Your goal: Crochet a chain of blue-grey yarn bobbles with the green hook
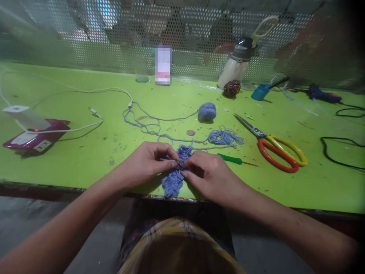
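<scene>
A blue-purple crocheted piece (172, 183) lies at the front edge of the green table, gathered in at its middle. My left hand (151, 161) pinches it there from the left, thumb against fingertips. From the right, my right hand (209, 171) grips the same narrow middle, its fingers bent and closed. What exactly lies between the fingertips is partly hidden. Blue yarn runs from behind the piece to a loose yarn bundle (224, 137) and a small yarn ball (207, 112). A green-handled crochet hook (230, 159) rests just beyond my right hand.
Red-and-yellow-handled scissors (281, 152) lie to the right. A purple power strip (42, 137) with a white charger and cable sits at left. At the back are a phone (163, 65), a bottle (235, 66), a dark multicoloured ball (231, 88) and a perforated metal screen (194, 30).
</scene>
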Demonstrator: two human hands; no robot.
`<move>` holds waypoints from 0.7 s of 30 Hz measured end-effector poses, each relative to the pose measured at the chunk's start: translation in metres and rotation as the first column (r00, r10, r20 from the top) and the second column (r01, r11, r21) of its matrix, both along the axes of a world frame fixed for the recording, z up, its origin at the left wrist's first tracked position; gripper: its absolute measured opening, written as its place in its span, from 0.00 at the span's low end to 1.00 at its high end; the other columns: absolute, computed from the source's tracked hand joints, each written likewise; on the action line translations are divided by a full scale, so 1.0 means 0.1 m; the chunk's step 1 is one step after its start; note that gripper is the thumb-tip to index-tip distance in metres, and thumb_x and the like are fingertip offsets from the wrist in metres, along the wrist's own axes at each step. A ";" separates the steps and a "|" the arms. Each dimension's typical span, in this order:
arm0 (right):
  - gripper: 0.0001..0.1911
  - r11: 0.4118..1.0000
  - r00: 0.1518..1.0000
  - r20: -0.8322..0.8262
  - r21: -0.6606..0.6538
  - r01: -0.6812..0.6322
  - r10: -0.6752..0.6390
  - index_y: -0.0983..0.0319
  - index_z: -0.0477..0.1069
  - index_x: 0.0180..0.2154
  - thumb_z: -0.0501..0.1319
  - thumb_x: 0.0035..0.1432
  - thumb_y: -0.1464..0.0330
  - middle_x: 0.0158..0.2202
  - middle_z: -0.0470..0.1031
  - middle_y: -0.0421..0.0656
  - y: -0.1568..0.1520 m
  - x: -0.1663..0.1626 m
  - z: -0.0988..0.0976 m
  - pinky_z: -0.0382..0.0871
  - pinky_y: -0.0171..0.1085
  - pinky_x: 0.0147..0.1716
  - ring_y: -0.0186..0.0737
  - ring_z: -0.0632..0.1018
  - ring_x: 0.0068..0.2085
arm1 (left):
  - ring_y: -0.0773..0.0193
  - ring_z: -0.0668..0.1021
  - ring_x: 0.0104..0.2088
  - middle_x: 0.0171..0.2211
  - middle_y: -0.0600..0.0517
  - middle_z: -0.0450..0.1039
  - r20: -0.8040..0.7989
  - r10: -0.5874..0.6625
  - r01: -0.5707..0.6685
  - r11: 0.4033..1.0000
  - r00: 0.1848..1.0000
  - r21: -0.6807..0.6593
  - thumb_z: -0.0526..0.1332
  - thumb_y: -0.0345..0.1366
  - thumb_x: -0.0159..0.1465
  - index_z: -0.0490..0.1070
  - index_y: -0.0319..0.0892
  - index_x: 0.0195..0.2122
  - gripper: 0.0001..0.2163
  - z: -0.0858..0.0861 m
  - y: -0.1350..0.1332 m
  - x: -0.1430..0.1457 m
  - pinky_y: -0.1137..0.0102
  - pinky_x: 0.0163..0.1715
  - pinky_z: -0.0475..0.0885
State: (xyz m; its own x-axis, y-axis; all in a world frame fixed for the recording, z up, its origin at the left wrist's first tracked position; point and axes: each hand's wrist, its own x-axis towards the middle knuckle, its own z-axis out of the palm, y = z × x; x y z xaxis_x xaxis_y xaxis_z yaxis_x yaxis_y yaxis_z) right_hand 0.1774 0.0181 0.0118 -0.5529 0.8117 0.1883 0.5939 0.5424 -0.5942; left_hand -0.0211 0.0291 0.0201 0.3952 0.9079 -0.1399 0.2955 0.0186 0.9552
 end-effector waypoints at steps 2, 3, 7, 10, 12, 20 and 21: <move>0.03 0.999 1.000 0.019 -0.030 0.024 -0.023 0.65 0.73 0.30 0.62 0.56 0.75 0.27 0.70 0.41 -0.01 -0.02 0.00 0.60 0.36 0.31 0.36 0.69 0.30 | 0.65 0.75 0.29 0.26 0.53 0.76 0.004 0.023 -0.023 1.000 1.000 -0.006 0.64 0.32 0.56 0.75 0.40 0.28 0.02 -0.01 -0.01 0.00 0.70 0.32 0.70; 0.03 0.999 0.999 0.023 -0.042 0.033 -0.032 0.65 0.73 0.29 0.62 0.56 0.75 0.27 0.70 0.41 -0.01 -0.03 0.00 0.59 0.36 0.31 0.36 0.68 0.30 | 0.65 0.75 0.28 0.25 0.53 0.75 -0.005 0.037 -0.037 0.999 0.999 0.000 0.64 0.32 0.55 0.75 0.40 0.28 0.02 -0.01 -0.01 -0.01 0.70 0.32 0.70; 0.04 0.995 0.997 0.031 -0.065 0.073 -0.072 0.64 0.71 0.28 0.63 0.54 0.75 0.26 0.69 0.40 -0.01 -0.06 0.01 0.59 0.36 0.31 0.36 0.68 0.30 | 0.66 0.74 0.28 0.24 0.53 0.74 -0.053 0.078 -0.074 0.994 0.996 0.082 0.65 0.33 0.56 0.75 0.40 0.28 0.03 -0.02 -0.05 -0.03 0.71 0.30 0.68; 0.04 0.989 0.994 0.031 -0.102 0.103 -0.101 0.63 0.69 0.28 0.64 0.54 0.75 0.26 0.69 0.40 -0.02 -0.07 0.02 0.58 0.36 0.31 0.36 0.68 0.30 | 0.65 0.75 0.29 0.26 0.53 0.75 -0.088 0.057 -0.043 0.987 0.994 0.155 0.63 0.32 0.57 0.75 0.40 0.29 0.03 -0.02 -0.08 -0.04 0.71 0.31 0.69; 0.05 0.987 0.994 0.007 -0.119 0.111 -0.111 0.63 0.69 0.30 0.65 0.53 0.75 0.28 0.70 0.40 -0.04 -0.06 0.04 0.59 0.36 0.31 0.36 0.68 0.31 | 0.65 0.76 0.30 0.28 0.52 0.76 -0.130 0.027 0.001 0.978 0.991 0.211 0.62 0.31 0.58 0.75 0.40 0.29 0.03 -0.01 -0.10 -0.04 0.71 0.33 0.69; 0.09 0.999 0.999 -0.024 -0.041 -0.033 0.032 0.64 0.73 0.38 0.67 0.53 0.73 0.34 0.71 0.43 0.04 0.00 0.22 0.62 0.37 0.37 0.39 0.69 0.37 | 0.65 0.76 0.32 0.30 0.53 0.76 -0.249 -0.008 0.095 0.937 0.969 0.336 0.60 0.30 0.61 0.74 0.41 0.33 0.04 0.04 -0.16 -0.02 0.71 0.34 0.69; 0.08 0.998 0.999 -0.002 -0.057 -0.038 0.038 0.64 0.73 0.37 0.67 0.53 0.72 0.33 0.71 0.42 0.07 -0.02 0.22 0.61 0.37 0.36 0.38 0.69 0.36 | 0.66 0.76 0.32 0.30 0.53 0.77 -0.250 -0.003 0.090 0.938 0.968 0.336 0.60 0.30 0.61 0.74 0.41 0.33 0.04 0.05 -0.15 -0.02 0.71 0.34 0.69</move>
State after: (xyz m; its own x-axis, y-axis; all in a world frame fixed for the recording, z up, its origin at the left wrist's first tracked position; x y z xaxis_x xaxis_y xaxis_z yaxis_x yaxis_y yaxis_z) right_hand 0.1759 0.0248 0.0342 -0.5832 0.7997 0.1425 0.5730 0.5294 -0.6256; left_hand -0.0228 0.0141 0.0246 0.4317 0.8986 0.0790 0.5105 -0.3155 0.7999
